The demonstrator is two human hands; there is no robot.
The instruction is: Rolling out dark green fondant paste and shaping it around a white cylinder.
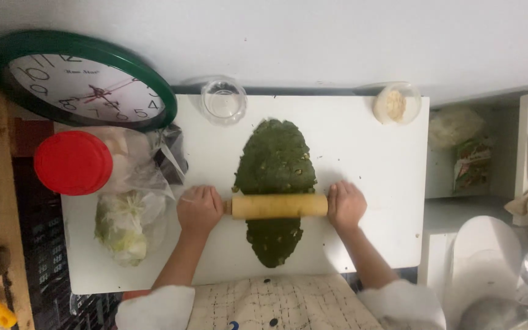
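Head view, straight down, close overhead

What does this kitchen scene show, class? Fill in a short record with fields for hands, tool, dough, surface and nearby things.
hands: left hand and right hand grip the ends of the rolling pin
tool: wooden rolling pin, lying across the dough
dough: dark green sheet, rolled flat
surface: white board
nearby: empty glass bowl, bowl of pale crumbs, red lid, bagged cabbage, green-rimmed clock

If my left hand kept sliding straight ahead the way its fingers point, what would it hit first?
Probably nothing soon: ahead of the left hand lies bare white board. The empty glass bowl at the far edge looks first in line, though the green dough runs close alongside.
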